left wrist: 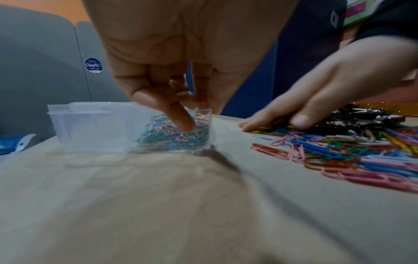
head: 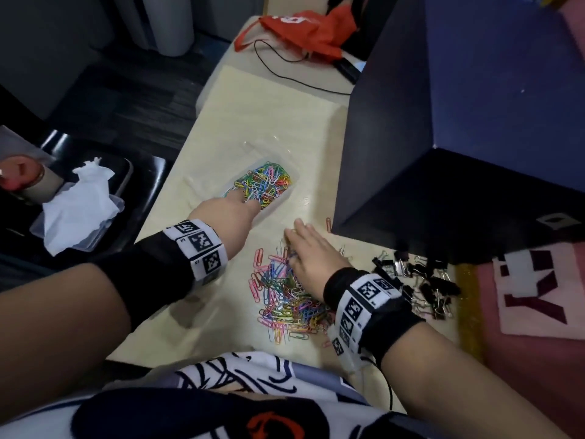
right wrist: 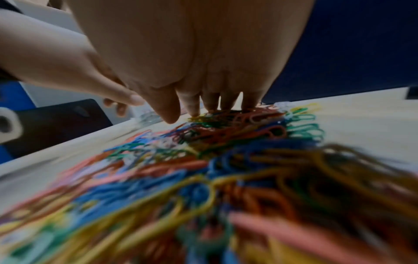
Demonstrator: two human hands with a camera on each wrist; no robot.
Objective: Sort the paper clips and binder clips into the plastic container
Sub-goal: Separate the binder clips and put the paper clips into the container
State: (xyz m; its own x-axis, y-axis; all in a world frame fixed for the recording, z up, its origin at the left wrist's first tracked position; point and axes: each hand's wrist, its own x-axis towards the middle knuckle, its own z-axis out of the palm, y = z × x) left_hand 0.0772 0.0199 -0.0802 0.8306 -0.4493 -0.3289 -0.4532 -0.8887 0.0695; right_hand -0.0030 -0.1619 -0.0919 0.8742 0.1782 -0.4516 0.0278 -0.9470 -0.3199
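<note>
A clear plastic container (head: 293, 189) sits mid-table, and its near compartment holds several coloured paper clips (head: 266, 182). My left hand (head: 228, 210) reaches over that compartment with its fingers pointing down into the clips (left wrist: 172, 135); I see nothing pinched between them. My right hand (head: 305, 247) lies flat, straight fingers (right wrist: 192, 107) pressing on the far end of a loose pile of coloured paper clips (head: 286, 301). Black binder clips (head: 418, 280) lie in a heap just right of that hand. The container's other compartment (left wrist: 90, 125) looks empty.
A large dark blue box (head: 443, 122) stands close on the right, over the binder clips. A black tray with crumpled tissue (head: 82, 198) sits off the table's left edge. A red bag (head: 304, 30) and a black cable lie at the far end.
</note>
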